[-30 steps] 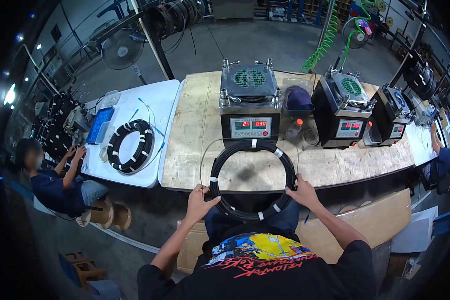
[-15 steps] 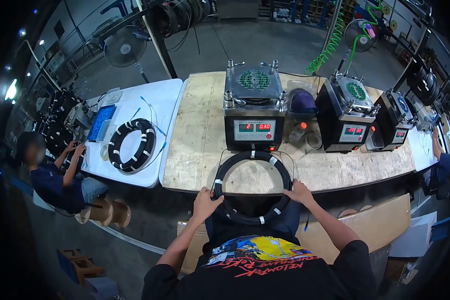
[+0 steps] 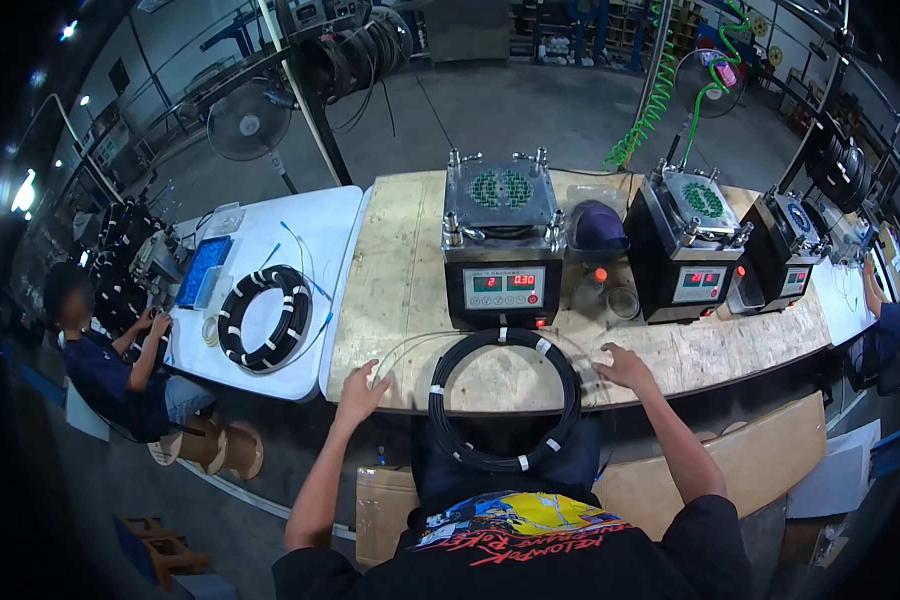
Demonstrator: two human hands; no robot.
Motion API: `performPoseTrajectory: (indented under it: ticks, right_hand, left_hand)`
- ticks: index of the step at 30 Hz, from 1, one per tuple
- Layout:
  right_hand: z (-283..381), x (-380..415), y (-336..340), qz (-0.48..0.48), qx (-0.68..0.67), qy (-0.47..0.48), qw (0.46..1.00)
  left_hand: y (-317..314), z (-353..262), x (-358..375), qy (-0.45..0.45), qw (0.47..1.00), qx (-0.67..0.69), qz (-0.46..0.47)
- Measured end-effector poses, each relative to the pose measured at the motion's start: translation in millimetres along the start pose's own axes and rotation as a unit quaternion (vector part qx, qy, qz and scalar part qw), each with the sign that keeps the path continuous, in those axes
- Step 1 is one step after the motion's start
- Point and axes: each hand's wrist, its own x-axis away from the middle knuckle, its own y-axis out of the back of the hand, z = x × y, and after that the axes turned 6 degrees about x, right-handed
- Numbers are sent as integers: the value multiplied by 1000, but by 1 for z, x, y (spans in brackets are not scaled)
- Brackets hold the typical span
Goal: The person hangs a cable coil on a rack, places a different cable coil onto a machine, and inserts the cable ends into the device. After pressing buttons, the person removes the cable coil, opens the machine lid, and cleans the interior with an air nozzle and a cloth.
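Observation:
A coil of black cable (image 3: 436,400) bound with white tape bands lies over the front edge of the wooden table, its lower part above my lap. My left hand (image 3: 361,396) is left of the coil, closed around a loose cable end that arcs out from the coil's top. A small blue connector (image 3: 380,455) hangs below that hand. On the coil's other side, my right hand (image 3: 627,369) is raised off it with thumb and fingers apart. A blurred loose cable end passes near its fingertips.
Behind the coil stands a polishing-type machine (image 3: 502,288) with a red display; two similar machines (image 3: 698,282) (image 3: 796,277) are to the right. A bottle with an orange cap (image 3: 591,290) stands between. Another cable coil (image 3: 232,325) lies on the white table, where a co-worker (image 3: 120,360) sits.
Both hands have let go of the coil and moved outward. The left loose cable end has swung out to the left with my left hand. The coil stays at the table edge.

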Motion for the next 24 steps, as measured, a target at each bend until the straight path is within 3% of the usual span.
performPoseTrajectory:
  ticks: [1,3,5,7,9,11,14,17,21,22,24]
  right_hand:
    - [3,-13,11,-36,1,39,999]
    - [13,-44,35,-107,3,115,988]
    - [72,-49,104,-31,-131,79,988]
    - [106,-75,140,-114,-230,144,956]
    - [138,-105,173,-134,-283,156,937]
    - [144,-163,187,-139,-250,174,942]
    - [177,-190,197,-104,-311,116,937]
    - [197,-200,200,-54,-314,45,947]
    - [197,-211,189,-71,-323,123,936]
    - [192,-216,187,-50,-374,163,912]
    - [193,-222,192,-50,-397,148,904]
  left_hand:
    - [7,-11,-15,-80,994,-79,-10]
    - [22,-47,-54,-22,999,-6,23]
    - [34,-90,-99,-13,996,84,39]
    - [42,-133,-144,-67,984,161,18]
    - [44,-172,-186,-135,975,174,-24]
    - [35,-199,-227,-160,967,195,-38]
    - [27,-230,-266,-114,981,156,37]
    - [18,-242,-285,-127,979,110,111]
    - [30,-263,-271,-71,985,120,103]
    - [33,-266,-268,-56,983,140,104]
    - [41,-272,-265,-29,978,178,106]
